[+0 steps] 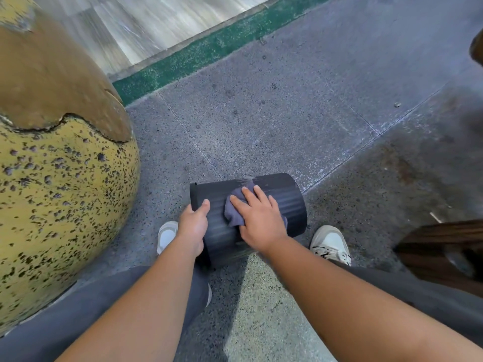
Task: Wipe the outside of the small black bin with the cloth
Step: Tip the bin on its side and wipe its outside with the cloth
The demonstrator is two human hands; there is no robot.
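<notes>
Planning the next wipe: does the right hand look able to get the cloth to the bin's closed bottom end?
Probably yes. The right hand presses the cloth on the bin, whose bottom end lies just right, with bare floor beyond.

A small black ribbed plastic bin (285,197) is seen tipped on its side on speckled grey stone flooring (274,113). Its rim end is gripped by the left hand (193,226). Just right of that grip, a crumpled grey cloth (235,209) is pressed flat against the bin's wall by the right hand (257,218), fingers straight.
</notes>
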